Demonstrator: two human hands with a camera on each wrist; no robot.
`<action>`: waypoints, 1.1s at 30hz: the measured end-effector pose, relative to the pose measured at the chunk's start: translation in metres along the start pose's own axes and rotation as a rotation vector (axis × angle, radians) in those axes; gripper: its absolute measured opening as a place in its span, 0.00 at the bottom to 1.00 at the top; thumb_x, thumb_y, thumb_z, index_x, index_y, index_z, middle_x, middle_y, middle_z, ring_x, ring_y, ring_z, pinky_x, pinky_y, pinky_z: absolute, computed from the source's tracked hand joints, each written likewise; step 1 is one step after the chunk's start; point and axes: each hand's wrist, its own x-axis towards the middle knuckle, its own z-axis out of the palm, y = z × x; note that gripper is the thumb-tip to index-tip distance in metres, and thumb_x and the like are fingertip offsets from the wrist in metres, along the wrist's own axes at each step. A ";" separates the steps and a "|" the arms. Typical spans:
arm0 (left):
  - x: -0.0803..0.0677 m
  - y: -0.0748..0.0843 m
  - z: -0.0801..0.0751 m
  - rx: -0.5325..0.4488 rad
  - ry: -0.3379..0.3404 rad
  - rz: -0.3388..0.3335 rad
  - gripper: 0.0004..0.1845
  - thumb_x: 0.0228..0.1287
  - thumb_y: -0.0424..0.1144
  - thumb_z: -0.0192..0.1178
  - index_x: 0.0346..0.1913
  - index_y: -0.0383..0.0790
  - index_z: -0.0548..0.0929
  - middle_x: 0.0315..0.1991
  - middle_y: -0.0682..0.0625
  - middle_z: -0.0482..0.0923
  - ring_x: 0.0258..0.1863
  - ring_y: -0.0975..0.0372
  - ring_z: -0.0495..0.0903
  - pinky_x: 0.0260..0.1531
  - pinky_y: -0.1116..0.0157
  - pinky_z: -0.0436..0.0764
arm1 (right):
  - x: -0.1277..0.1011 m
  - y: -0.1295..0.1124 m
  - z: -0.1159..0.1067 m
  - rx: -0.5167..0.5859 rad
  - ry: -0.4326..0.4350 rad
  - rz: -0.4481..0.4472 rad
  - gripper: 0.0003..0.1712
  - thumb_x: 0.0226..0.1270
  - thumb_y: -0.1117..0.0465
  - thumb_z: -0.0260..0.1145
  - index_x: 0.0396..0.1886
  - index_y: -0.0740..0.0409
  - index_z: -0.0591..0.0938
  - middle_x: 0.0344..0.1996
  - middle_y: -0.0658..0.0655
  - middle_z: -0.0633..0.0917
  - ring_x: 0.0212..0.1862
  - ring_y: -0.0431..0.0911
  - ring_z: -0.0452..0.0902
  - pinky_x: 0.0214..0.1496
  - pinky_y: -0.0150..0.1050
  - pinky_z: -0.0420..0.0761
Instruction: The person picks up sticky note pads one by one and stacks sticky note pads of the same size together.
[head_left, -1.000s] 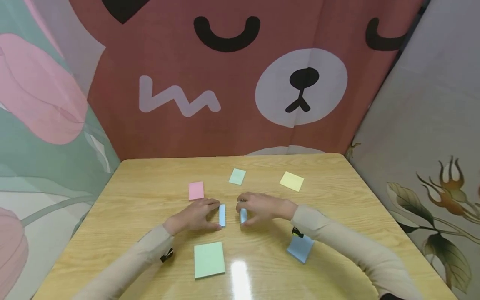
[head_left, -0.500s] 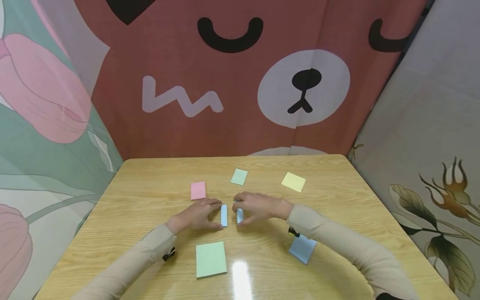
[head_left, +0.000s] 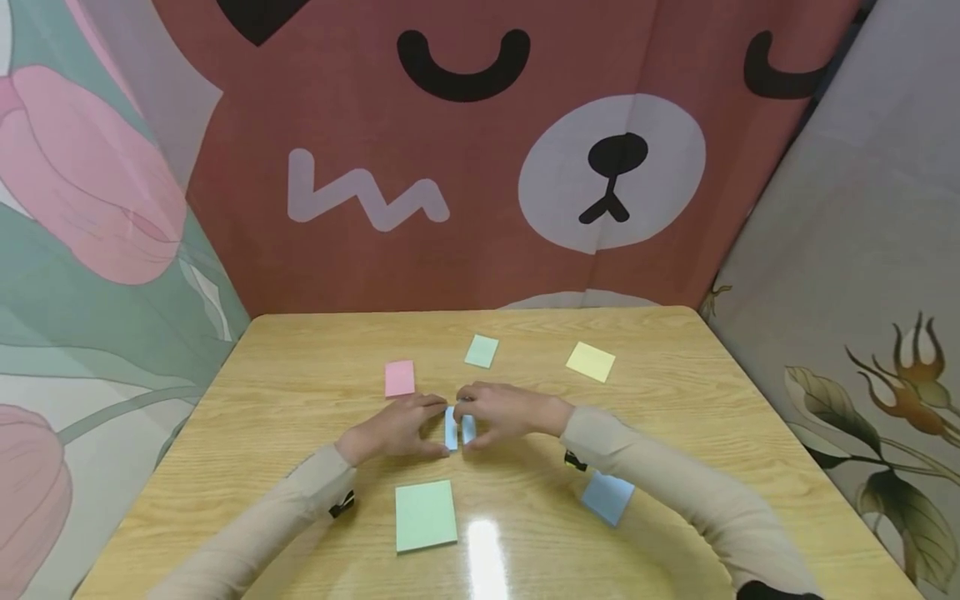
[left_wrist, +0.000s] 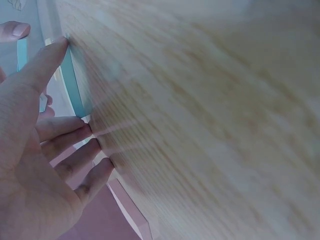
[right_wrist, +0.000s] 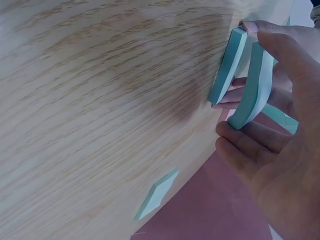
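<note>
Near the middle of the table, my left hand [head_left: 393, 427] holds a light-blue sticky-note pad [head_left: 451, 428] by its two ends, between thumb and fingers. Facing it, my right hand [head_left: 517, 412] pinches a second light-blue sticky-note pad [head_left: 468, 430] the same way. The right-hand pad [right_wrist: 255, 82] looks slightly bowed in the right wrist view, while the left-hand pad [right_wrist: 227, 67] stands straight on its edge. A narrow gap separates the two pads. In the left wrist view, the thumb and fingertips meet the ends of the left pad [left_wrist: 74, 85].
Behind the hands lie a pink pad [head_left: 400, 378], a small green pad [head_left: 482, 351] and a yellow pad [head_left: 591, 362]. Closer in are a larger green pad [head_left: 426, 515] and a blue pad [head_left: 608, 497], partly under the right forearm. Printed cloth [head_left: 480, 267] hangs behind the table.
My right hand has moved left with its pad, narrowing the gap between the two blue pads. The left hand has stayed nearly in place, still holding its pad.
</note>
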 end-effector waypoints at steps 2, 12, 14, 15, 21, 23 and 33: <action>0.000 0.000 0.000 -0.002 0.000 -0.002 0.43 0.61 0.60 0.66 0.67 0.29 0.72 0.67 0.37 0.70 0.66 0.44 0.68 0.65 0.46 0.65 | 0.003 -0.001 0.001 -0.001 -0.001 -0.003 0.26 0.65 0.40 0.68 0.55 0.49 0.80 0.60 0.58 0.76 0.57 0.48 0.74 0.57 0.41 0.77; -0.001 0.000 0.001 -0.002 0.026 0.020 0.40 0.60 0.58 0.67 0.66 0.31 0.74 0.64 0.38 0.72 0.63 0.45 0.71 0.64 0.47 0.67 | 0.015 -0.004 0.007 -0.018 -0.002 -0.025 0.25 0.64 0.40 0.68 0.53 0.48 0.80 0.57 0.56 0.77 0.54 0.45 0.74 0.53 0.38 0.78; -0.001 0.000 0.001 0.005 0.025 0.019 0.41 0.61 0.59 0.66 0.66 0.32 0.74 0.64 0.39 0.72 0.64 0.46 0.71 0.65 0.48 0.66 | 0.015 -0.005 0.008 -0.024 0.002 -0.022 0.26 0.64 0.39 0.68 0.53 0.49 0.80 0.57 0.56 0.77 0.54 0.45 0.74 0.52 0.37 0.78; -0.001 0.001 0.001 0.006 0.025 0.020 0.41 0.61 0.60 0.66 0.67 0.32 0.74 0.64 0.39 0.72 0.64 0.46 0.71 0.65 0.48 0.66 | 0.016 -0.005 0.008 -0.023 0.006 -0.020 0.26 0.64 0.39 0.68 0.53 0.49 0.80 0.57 0.56 0.78 0.54 0.45 0.74 0.52 0.37 0.78; 0.000 0.000 0.001 0.005 0.042 0.049 0.40 0.61 0.59 0.66 0.65 0.31 0.74 0.63 0.38 0.74 0.62 0.46 0.72 0.64 0.48 0.68 | 0.017 -0.005 0.010 -0.010 0.000 -0.001 0.27 0.66 0.37 0.65 0.55 0.49 0.80 0.58 0.56 0.77 0.55 0.44 0.74 0.54 0.38 0.78; -0.001 0.000 0.002 0.018 0.042 0.049 0.40 0.62 0.60 0.66 0.66 0.32 0.74 0.63 0.40 0.73 0.62 0.47 0.72 0.64 0.49 0.68 | 0.017 -0.005 0.011 -0.009 -0.006 0.008 0.28 0.66 0.37 0.65 0.56 0.49 0.80 0.59 0.56 0.77 0.56 0.45 0.74 0.55 0.38 0.78; -0.002 -0.001 0.002 0.037 0.044 0.053 0.41 0.62 0.62 0.64 0.67 0.32 0.73 0.64 0.41 0.72 0.63 0.49 0.71 0.66 0.49 0.66 | 0.021 -0.006 0.014 -0.012 0.000 0.003 0.31 0.66 0.36 0.64 0.60 0.50 0.78 0.58 0.54 0.77 0.54 0.43 0.73 0.55 0.36 0.77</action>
